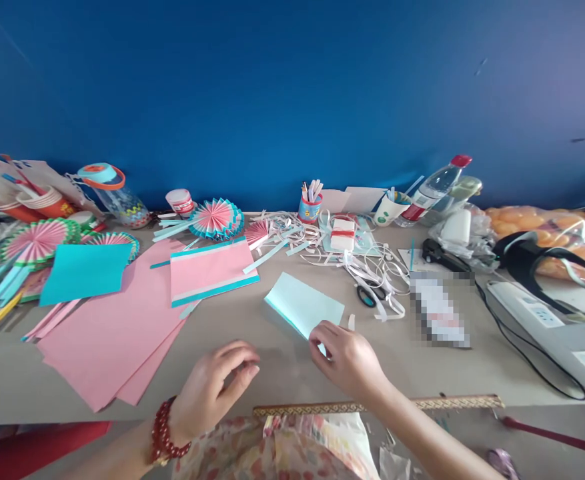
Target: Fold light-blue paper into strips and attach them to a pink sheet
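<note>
A light blue sheet of paper with a teal strip along its near edge lies at an angle before me. My right hand is closed at its near corner, thumb and fingers pinched together there; a pale bit of the sheet shows between them. To the left, my left hand hovers over the table's front, fingers curved, thumb apart, holding nothing. A pink sheet with teal and white bands lies beyond it. Large pink sheets are spread at the left, partly under a teal sheet.
Folded paper rosettes and paper strips lie along the back. Scissors rest right of the light blue sheet. A bottle, a stapler-like black tool and a power strip with a cable occupy the right.
</note>
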`<state>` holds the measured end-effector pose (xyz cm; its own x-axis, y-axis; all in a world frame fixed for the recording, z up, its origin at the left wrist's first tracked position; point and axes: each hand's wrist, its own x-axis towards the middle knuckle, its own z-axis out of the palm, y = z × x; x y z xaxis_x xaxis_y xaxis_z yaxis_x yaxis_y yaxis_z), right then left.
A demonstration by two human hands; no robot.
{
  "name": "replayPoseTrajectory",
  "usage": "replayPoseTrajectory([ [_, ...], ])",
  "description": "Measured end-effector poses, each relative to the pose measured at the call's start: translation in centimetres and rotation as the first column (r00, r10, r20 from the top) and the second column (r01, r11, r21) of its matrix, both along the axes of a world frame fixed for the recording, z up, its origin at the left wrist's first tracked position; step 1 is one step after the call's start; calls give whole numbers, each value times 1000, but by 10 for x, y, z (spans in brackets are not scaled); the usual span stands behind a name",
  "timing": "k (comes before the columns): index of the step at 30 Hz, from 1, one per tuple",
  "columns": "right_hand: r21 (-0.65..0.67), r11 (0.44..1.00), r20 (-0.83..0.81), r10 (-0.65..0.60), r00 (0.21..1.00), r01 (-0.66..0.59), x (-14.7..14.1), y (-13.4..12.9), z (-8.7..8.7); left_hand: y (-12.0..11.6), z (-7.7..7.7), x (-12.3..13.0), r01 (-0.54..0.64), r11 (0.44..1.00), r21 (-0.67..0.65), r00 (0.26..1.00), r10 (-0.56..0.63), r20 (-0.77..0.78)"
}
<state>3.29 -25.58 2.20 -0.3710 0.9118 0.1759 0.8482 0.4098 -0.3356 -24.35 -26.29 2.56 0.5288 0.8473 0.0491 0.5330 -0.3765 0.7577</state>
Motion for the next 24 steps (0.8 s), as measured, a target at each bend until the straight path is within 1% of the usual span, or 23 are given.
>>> replayPoseTrajectory([
  [2, -30, 999, -154, -38, 987, 34, -4, -8, 3, 0, 1, 15, 31, 985, -172, 994, -11, 113],
  [3, -40, 999, -220, -34, 975, 26, -9, -11, 4, 1, 0, 24, 40, 976, -212, 988, -7, 152],
  [4, -38, 999, -278, -14, 960, 3, -14, -14, 5, 3, -2, 32, 36, 975, -220, 985, 2, 173],
  [5, -24, 999, -327, 23, 945, -33, -19, -15, 6, 6, -4, 39, 17, 980, -199, 984, 18, 176],
  [7, 39, 995, -394, 104, 913, -96, -28, -16, 8, 15, -7, 49, -59, 994, -94, 986, 72, 148],
  [9, 90, 986, -415, 164, 895, -139, -31, -14, 10, 28, -4, 50, -117, 991, 72, 986, 108, 127],
  [10, 108, 983, -414, 183, 892, -152, -30, -13, 11, 36, -1, 48, -126, 976, 176, 986, 104, 127],
  [11, 128, 979, -409, 200, 890, -161, -28, -12, 13, 43, 5, 43, -117, 949, 292, 989, 85, 119],
  [12, 163, 973, -398, 217, 891, -165, -25, -12, 14, 50, 11, 38, -112, 899, 423, 991, 72, 110],
  [13, 216, 962, -380, 239, 894, -166, -22, -12, 15, 55, 16, 32, -86, 823, 562, 996, 53, 75],
  [14, 282, 945, -353, 264, 898, -167, -19, -14, 15, 59, 21, 26, -44, 728, 684, 999, 48, 14],
  [15, 353, 920, -318, 292, 902, -173, -16, -15, 14, 62, 24, 22, -10, 645, 764, 997, 70, -46],
  [16, 417, 890, -281, 319, 905, -185, -13, -17, 13, 63, 24, 19, 30, 583, 812, 990, 94, -103],
  [17, 469, 860, -246, 344, 906, -199, -12, -19, 11, 63, 23, 18, 76, 547, 834, 980, 114, -164],
  [18, 501, 839, -217, 358, 908, -211, -10, -20, 8, 62, 19, 19, 122, 539, 834, 966, 129, -224],
  [19, 515, 830, -196, 359, 913, -215, -10, -22, 5, 60, 13, 21, 174, 549, 817, 949, 129, -289],
  [20, 511, 834, -184, 345, 921, -210, -9, -23, 1, 58, 7, 24, 228, 573, 787, 927, 120, -356],
  [22, 475, 865, -160, 264, 951, -161, -9, -23, -6, 53, -6, 32, 323, 633, 703, 872, 89, -481],
  [24, 434, 898, -109, 128, 986, -69, -8, -22, -11, 48, -15, 37, 380, 677, 630, 826, 57, -560],
])
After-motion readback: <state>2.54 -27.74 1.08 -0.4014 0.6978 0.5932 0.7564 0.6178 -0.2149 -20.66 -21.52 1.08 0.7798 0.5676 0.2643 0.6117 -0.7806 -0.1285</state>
